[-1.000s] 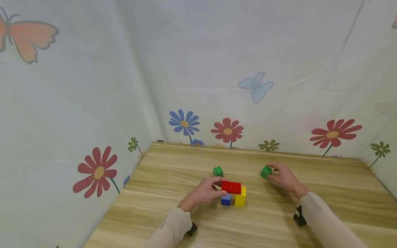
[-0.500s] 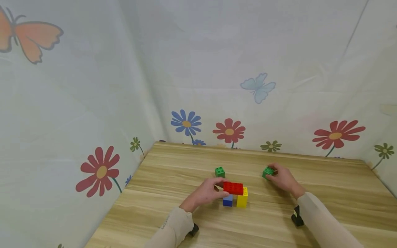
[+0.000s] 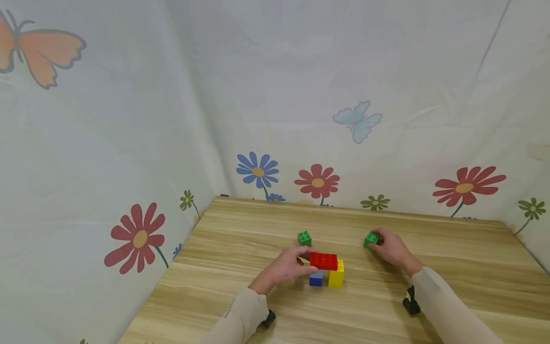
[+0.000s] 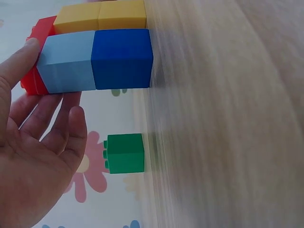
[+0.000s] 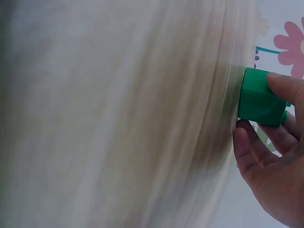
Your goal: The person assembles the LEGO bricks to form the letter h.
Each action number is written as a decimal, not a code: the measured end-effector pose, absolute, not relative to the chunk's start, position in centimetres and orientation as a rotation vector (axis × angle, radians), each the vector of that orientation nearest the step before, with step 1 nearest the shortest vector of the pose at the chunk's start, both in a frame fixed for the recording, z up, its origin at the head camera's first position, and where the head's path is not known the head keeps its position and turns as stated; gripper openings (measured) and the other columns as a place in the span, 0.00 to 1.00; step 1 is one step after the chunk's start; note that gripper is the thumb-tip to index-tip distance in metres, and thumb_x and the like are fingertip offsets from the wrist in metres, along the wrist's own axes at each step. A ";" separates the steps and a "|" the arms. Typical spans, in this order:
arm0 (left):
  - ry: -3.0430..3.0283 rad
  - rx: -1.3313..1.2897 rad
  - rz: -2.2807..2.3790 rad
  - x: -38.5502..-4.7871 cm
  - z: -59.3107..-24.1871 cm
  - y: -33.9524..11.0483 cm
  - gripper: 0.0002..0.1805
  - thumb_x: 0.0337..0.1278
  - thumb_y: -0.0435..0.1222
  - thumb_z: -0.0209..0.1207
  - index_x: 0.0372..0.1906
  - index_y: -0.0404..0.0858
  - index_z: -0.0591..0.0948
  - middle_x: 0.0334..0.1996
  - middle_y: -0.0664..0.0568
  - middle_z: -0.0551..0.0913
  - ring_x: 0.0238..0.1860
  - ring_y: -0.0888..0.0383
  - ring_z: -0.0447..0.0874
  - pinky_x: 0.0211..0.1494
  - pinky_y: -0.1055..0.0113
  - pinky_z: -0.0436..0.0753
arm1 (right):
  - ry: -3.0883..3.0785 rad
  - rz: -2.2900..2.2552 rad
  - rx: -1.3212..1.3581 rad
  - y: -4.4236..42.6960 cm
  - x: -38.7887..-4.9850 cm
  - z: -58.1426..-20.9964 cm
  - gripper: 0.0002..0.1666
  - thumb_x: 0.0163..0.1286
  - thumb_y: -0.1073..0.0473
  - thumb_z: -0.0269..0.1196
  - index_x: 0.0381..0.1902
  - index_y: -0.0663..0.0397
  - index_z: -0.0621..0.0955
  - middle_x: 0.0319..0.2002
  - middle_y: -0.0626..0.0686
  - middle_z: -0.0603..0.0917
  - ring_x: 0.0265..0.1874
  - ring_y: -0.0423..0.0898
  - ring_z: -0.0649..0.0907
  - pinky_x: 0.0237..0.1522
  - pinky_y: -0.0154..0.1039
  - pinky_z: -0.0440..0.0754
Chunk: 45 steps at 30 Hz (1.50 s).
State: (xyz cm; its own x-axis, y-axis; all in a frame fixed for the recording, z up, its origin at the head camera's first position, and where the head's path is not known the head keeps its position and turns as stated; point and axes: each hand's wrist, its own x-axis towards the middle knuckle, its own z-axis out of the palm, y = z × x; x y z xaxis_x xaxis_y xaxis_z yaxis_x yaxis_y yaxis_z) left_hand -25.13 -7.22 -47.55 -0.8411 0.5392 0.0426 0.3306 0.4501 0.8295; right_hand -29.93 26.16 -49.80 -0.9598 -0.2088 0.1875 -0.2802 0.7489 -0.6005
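Note:
In the head view my left hand [image 3: 285,267] holds a red brick [image 3: 323,261] by its left end, thumb on the near side. The red brick lies across two stacks: a light-blue brick [image 4: 66,61] on a dark-blue brick [image 4: 122,59], and a yellow stack [image 3: 336,274] of two bricks [image 4: 99,16]. To the right, my right hand [image 3: 393,248] pinches a green brick [image 5: 262,97] between thumb and fingers; the brick sits on the table. Another green brick [image 3: 304,239] stands alone behind the stacks.
The wooden table [image 3: 240,224] meets a white cloth wall [image 3: 275,95] printed with flowers and butterflies at its back and left edges. Black wrist mounts [image 3: 411,303] hang under both sleeves.
My right hand has moved slightly left, its thumb and fingers closing in on the green brick. The left hand and the stacks keep their places; the head view has shifted a little.

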 end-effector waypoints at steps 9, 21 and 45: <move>2.482 0.729 1.321 -25.2 -47.3 -7.2 0.21 0.53 0.46 0.66 0.53 0.49 0.79 0.41 0.63 0.79 0.39 0.60 0.76 0.42 0.69 0.77 | -2.882 1.008 0.452 25.5 -29.2 -49.3 0.25 0.65 0.61 0.63 0.55 0.70 0.72 0.43 0.60 0.80 0.42 0.56 0.80 0.41 0.48 0.79; 2.478 0.753 1.325 -25.3 -47.4 -7.1 0.21 0.53 0.47 0.66 0.53 0.48 0.79 0.41 0.62 0.79 0.39 0.61 0.76 0.42 0.70 0.77 | -2.834 0.964 0.675 23.4 -27.1 -46.7 0.23 0.68 0.59 0.61 0.57 0.66 0.73 0.43 0.53 0.80 0.42 0.49 0.79 0.38 0.39 0.79; 2.469 0.857 1.241 -25.4 -47.6 -7.1 0.20 0.55 0.43 0.65 0.53 0.48 0.79 0.42 0.64 0.81 0.46 0.60 0.78 0.46 0.71 0.76 | -2.760 0.989 0.854 19.3 -23.5 -42.4 0.28 0.68 0.54 0.61 0.61 0.61 0.71 0.45 0.49 0.78 0.40 0.44 0.78 0.41 0.36 0.79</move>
State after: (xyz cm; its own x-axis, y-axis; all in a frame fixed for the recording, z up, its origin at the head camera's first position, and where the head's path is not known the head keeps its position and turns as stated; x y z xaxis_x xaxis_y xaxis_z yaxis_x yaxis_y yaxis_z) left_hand -25.40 -7.12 -47.63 -0.7963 0.6035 0.0401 0.3922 0.4648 0.7938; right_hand -23.46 19.25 -42.42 -0.8401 -0.4762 0.2598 -0.5328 0.6344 -0.5600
